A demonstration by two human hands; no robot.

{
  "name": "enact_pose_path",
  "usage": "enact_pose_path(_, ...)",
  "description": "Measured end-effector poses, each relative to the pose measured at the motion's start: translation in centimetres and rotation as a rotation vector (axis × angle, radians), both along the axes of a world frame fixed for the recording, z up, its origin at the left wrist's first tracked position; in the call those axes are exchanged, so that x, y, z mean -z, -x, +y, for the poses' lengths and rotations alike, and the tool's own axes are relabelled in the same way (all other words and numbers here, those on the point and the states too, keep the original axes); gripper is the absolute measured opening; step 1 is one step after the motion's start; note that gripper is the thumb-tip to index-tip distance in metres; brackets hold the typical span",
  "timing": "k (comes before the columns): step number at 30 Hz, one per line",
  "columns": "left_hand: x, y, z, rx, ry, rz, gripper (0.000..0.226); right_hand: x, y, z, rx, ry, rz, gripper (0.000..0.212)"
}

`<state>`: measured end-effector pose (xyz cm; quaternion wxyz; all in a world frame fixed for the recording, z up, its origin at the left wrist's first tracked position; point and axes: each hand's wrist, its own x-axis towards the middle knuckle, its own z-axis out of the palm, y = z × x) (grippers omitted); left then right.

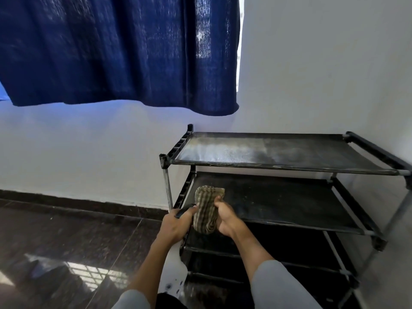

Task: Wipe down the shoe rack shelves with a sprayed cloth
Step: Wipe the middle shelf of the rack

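Right hand [224,218] curled tight around a striped cloth [206,210], gripping it from the right side. Cloth rolled into a long bundle, long way running up and away from the hand, top end pointing toward the back wall, bottom end near the wrist. Top end sticking out past the fingers, hanging over the front left part of the second shelf [289,201] of the black shoe rack [376,152]. Cannot tell if touching the shelf or just above it.

Left hand [176,224] just beside the cloth, on its left, fingers curled around the black top of a spray bottle [175,279]. Nozzle [186,210] pointing right, at the cloth, very close to it. White bottle body hanging down below the hand, next to the rack's left front leg.

Top shelf [267,150] up and away from both hands, with a pale dusty patch across it. More shelves down below the hands, dark. Blue curtain [116,50] high above. Shiny dark floor [66,248] to the left of the left hand.
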<state>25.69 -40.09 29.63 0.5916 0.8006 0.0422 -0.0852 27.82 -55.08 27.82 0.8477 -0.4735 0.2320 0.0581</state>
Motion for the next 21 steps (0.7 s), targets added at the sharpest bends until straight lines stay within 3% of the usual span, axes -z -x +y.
enact_pose_path(5,0.2,0.3,-0.4,0.033,-0.050,-0.022,0.027,-0.2,0.2,0.2,0.036,0.026,-0.010,0.044)
enact_pose_path(9,1.0,0.4,-0.3,0.144,-0.122,0.025,0.039,-0.2,0.3,0.1,0.070,-0.022,-0.030,0.044)
enact_pose_path(16,1.5,0.8,-0.1,0.038,-0.299,-0.116,0.042,-0.1,0.2,-0.1,0.100,-0.189,-0.020,0.051)
enact_pose_path(19,1.4,0.9,-0.4,0.073,-0.124,-0.061,0.041,-0.8,-0.1,-0.1,0.161,-0.201,-0.010,0.044)
enact_pose_path(21,1.0,0.7,-0.2,0.093,0.048,-0.015,0.040,-1.5,-0.4,-0.4,0.267,-0.106,-0.053,0.027)
